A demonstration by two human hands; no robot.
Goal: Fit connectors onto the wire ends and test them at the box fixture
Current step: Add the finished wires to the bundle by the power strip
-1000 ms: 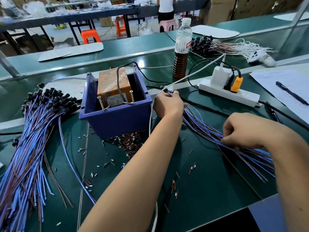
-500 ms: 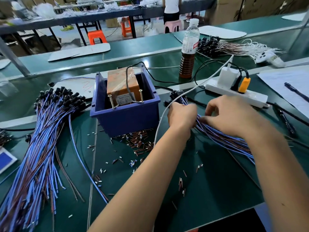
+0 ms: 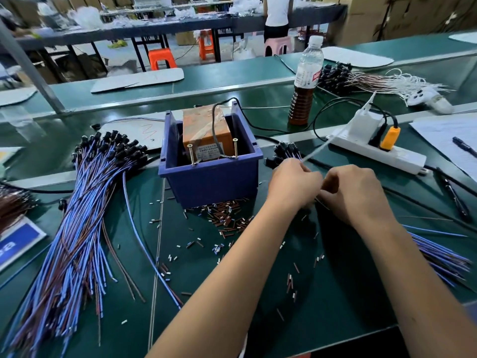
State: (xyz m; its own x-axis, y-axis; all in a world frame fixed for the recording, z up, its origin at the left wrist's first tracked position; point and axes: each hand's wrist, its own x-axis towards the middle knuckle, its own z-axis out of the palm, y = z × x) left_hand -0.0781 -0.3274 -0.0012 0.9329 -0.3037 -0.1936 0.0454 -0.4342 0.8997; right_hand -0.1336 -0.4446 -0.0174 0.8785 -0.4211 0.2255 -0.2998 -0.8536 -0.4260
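Observation:
A bundle of blue and brown wires (image 3: 444, 257) with black connectors (image 3: 284, 150) at its far end lies right of the blue box fixture (image 3: 211, 184). My left hand (image 3: 294, 184) grips the bundle just behind the connectors. Close against it, my right hand (image 3: 357, 196) curls its fingers round the same wires; the fingertips are hidden. Inside the box sits an orange-brown transformer (image 3: 206, 130), with two upright screws (image 3: 191, 154) at its front. A larger pile of similar wires (image 3: 77, 228) lies to the left.
Small brown and white sleeve pieces (image 3: 224, 215) are scattered in front of the box. A bottle (image 3: 304, 81), a white power strip (image 3: 374, 152) with plugs, papers with a pen (image 3: 464, 147) and another wire bundle (image 3: 335, 76) stand behind and right. A blue card (image 3: 15, 244) lies far left.
My right hand has slid left along the bundle from its tail until it meets my left hand, which stayed gripping near the connectors.

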